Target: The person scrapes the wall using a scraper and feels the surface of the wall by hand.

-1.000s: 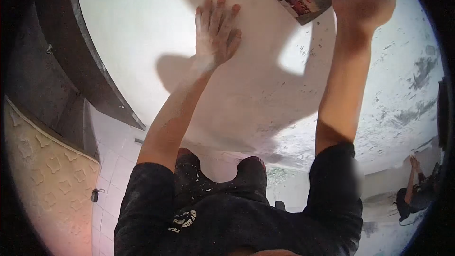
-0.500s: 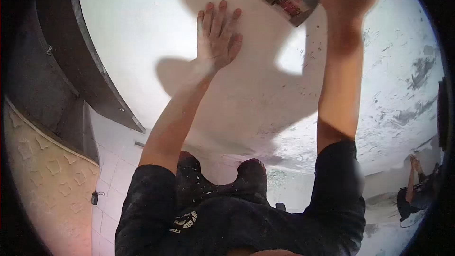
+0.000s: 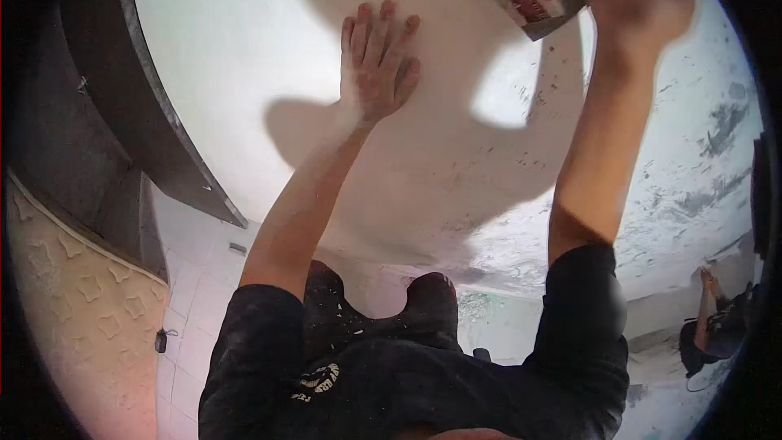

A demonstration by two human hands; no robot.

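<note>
My left hand (image 3: 377,65) lies flat against the pale wall (image 3: 236,41), fingers spread and holding nothing. Up at the top right, my right hand (image 3: 643,0) is wrapped around the handle of a putty knife (image 3: 533,0). Its wide metal blade points left, with a worn red and white label on it. The blade is at the wall, beside a few small dark flecks; whether its edge touches is hard to tell. My fist hides the handle. Shadows of my arms and head fall across the wall.
Rough, dark-stained patches (image 3: 692,163) mark the wall on the right. A dark frame (image 3: 134,90) edges the wall at left. Below are light floor tiles (image 3: 191,277), a small black object (image 3: 162,341) and a patterned tan panel (image 3: 90,301). Another person (image 3: 713,326) is at far right.
My right hand and the putty knife have moved to the right along the wall. Dark flecks now show left of the blade. My left hand has barely shifted.
</note>
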